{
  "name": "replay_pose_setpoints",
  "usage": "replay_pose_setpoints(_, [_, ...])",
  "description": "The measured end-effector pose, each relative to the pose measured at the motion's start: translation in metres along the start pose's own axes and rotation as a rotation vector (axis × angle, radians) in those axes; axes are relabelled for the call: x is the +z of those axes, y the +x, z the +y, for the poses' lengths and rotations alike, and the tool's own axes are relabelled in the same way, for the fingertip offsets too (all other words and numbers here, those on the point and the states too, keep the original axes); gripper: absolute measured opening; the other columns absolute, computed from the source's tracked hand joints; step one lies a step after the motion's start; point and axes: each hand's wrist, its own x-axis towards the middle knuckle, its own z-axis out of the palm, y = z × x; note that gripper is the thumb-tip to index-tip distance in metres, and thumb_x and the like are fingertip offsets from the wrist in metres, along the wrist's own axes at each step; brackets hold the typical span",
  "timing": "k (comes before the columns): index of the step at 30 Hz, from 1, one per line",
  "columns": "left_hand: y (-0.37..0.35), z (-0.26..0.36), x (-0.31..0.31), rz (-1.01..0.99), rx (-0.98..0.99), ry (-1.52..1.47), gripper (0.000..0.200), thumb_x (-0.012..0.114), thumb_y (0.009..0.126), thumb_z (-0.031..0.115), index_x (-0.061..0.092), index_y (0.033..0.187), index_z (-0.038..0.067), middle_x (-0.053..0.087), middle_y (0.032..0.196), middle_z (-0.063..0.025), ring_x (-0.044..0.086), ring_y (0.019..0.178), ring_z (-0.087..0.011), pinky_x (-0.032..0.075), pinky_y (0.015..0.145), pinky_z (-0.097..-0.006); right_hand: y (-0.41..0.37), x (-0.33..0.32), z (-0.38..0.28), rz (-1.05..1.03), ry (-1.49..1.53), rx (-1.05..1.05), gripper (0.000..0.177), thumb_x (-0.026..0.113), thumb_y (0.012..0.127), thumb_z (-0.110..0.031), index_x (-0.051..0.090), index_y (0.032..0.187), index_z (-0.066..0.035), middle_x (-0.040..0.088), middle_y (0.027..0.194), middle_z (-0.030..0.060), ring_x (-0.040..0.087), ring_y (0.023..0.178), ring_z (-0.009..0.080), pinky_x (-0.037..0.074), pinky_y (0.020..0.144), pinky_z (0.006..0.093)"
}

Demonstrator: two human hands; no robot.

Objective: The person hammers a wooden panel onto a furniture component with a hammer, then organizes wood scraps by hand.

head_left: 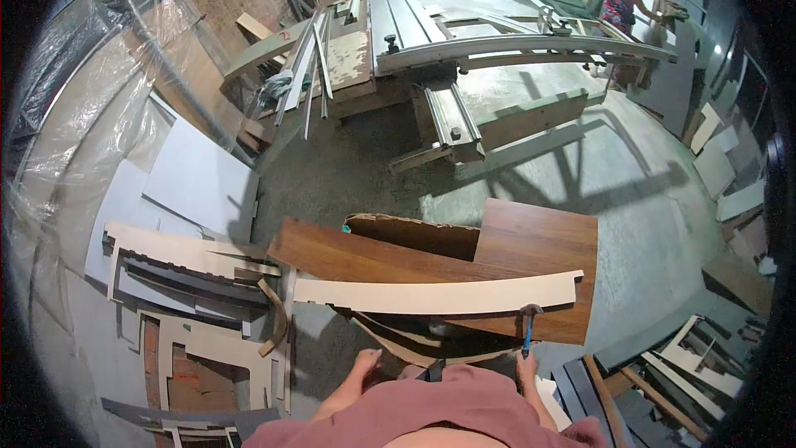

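Observation:
A pale curved board strip [439,294] lies across dark brown wooden panels [531,257] stacked on the floor before me. My right hand [527,367] is shut on a blue-handled hammer [528,328], whose head rests near the strip's lower right edge. At the near edge of the stack my left hand [365,362] hangs low with its fingers apart and nothing in them.
White and brown offcuts [182,257] pile at the left, more scraps [696,357] at the right. A large sliding table saw [464,58] stands ahead on the concrete floor. A person in a patterned top [618,0] works at the far right. Plastic sheeting [91,91] hangs left.

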Motion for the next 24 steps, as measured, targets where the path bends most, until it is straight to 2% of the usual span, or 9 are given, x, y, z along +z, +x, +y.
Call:
replay_pose_setpoints(2, [0.018, 0.013, 0.026, -0.019, 0.041, -0.205, 0.037, 0.056, 0.085, 0.035, 0.061, 0.077, -0.001, 0.061, 0.068, -0.0082, 0.057, 0.056, -0.0165, 0.046, 0.054, -0.0324, 0.011, 0.011, 0.022, 0.107, -0.022, -0.124, 0.031, 0.059, 0.078, -0.031, 0.055, 0.078, 0.000, 0.056, 0.067, 0.0181, 0.056, 0.067, 0.0352, 0.042, 0.063, 0.0425])
replay_pose_setpoints(3, [0.019, 0.021, 0.037, -0.015, 0.109, -0.119, 0.036, 0.056, 0.085, 0.035, 0.061, 0.079, 0.000, 0.061, 0.069, -0.0081, 0.058, 0.059, -0.0165, 0.046, 0.055, -0.0318, 0.013, 0.010, 0.027, 0.103, -0.026, -0.124, 0.031, 0.059, 0.078, -0.031, 0.055, 0.078, 0.000, 0.056, 0.067, 0.0181, 0.056, 0.067, 0.0352, 0.042, 0.063, 0.0425])
replay_pose_setpoints(5, [0.013, 0.044, 0.058, -0.010, 0.175, -0.034, 0.036, 0.056, 0.085, 0.035, 0.061, 0.081, 0.000, 0.062, 0.070, -0.0081, 0.059, 0.062, -0.0164, 0.046, 0.057, -0.0313, 0.010, -0.001, 0.025, -0.051, -0.022, -0.052, 0.038, 0.061, 0.078, -0.036, 0.060, 0.091, 0.000, 0.061, 0.088, 0.0250, 0.057, 0.088, 0.0420, 0.044, 0.078, 0.0477])
replay_pose_setpoints(8, [0.008, 0.047, 0.078, -0.125, 0.154, -0.113, 0.037, 0.056, 0.085, 0.036, 0.061, 0.083, 0.000, 0.062, 0.072, -0.0086, 0.060, 0.065, -0.0172, 0.046, 0.059, -0.0323, 0.009, -0.005, 0.030, -0.038, -0.044, -0.039, 0.038, 0.060, 0.078, -0.036, 0.060, 0.089, 0.000, 0.061, 0.087, 0.0254, 0.057, 0.088, 0.0422, 0.044, 0.077, 0.0479])
replay_pose_setpoints(10, [-0.002, 0.044, 0.083, -0.228, 0.175, 0.077, 0.038, 0.055, 0.086, 0.037, 0.061, 0.084, 0.000, 0.063, 0.074, -0.0089, 0.060, 0.065, -0.0185, 0.046, 0.059, -0.0338, 0.006, -0.011, 0.026, -0.041, -0.081, -0.053, 0.038, 0.059, 0.078, -0.037, 0.060, 0.087, 0.000, 0.061, 0.086, 0.0253, 0.058, 0.087, 0.0421, 0.044, 0.077, 0.0477])
replay_pose_setpoints(12, [-0.020, 0.044, 0.080, -0.177, 0.123, 0.059, 0.038, 0.054, 0.086, 0.036, 0.061, 0.080, -0.001, 0.062, 0.072, -0.0104, 0.060, 0.064, -0.0203, 0.046, 0.059, -0.0343, 0.004, -0.013, 0.026, -0.045, -0.116, -0.065, 0.039, 0.059, 0.078, -0.037, 0.060, 0.086, 0.000, 0.061, 0.085, 0.0253, 0.058, 0.087, 0.0420, 0.044, 0.076, 0.0475])
replay_pose_setpoints(18, [-0.022, -0.011, 0.050, -0.116, 0.065, 0.328, 0.040, 0.055, 0.084, 0.036, 0.062, 0.073, -0.002, 0.061, 0.067, -0.0141, 0.061, 0.065, -0.0256, 0.047, 0.062, -0.0369, 0.016, -0.009, 0.039, -0.090, -0.102, -0.063, 0.040, 0.059, 0.077, -0.039, 0.060, 0.082, 0.001, 0.062, 0.081, 0.0235, 0.059, 0.082, 0.0410, 0.045, 0.074, 0.0465])
replay_pose_setpoints(21, [-0.021, -0.020, 0.040, -0.023, -0.095, 0.217, 0.040, 0.055, 0.084, 0.036, 0.065, 0.084, -0.002, 0.064, 0.075, -0.0157, 0.063, 0.064, -0.0253, 0.047, 0.067, -0.0383, 0.010, -0.015, 0.030, -0.104, -0.138, -0.034, 0.039, 0.060, 0.076, -0.038, 0.061, 0.082, 0.000, 0.062, 0.081, 0.0230, 0.060, 0.081, 0.0405, 0.046, 0.073, 0.0465])
replay_pose_setpoints(24, [-0.021, -0.012, 0.039, -0.007, -0.120, 0.161, 0.040, 0.055, 0.085, 0.037, 0.064, 0.086, -0.002, 0.065, 0.077, -0.0153, 0.063, 0.064, -0.0238, 0.048, 0.064, -0.0371, 0.012, -0.014, 0.030, -0.083, -0.162, -0.042, 0.038, 0.060, 0.076, -0.038, 0.061, 0.083, 0.000, 0.063, 0.081, 0.0222, 0.060, 0.081, 0.0401, 0.046, 0.073, 0.0465])
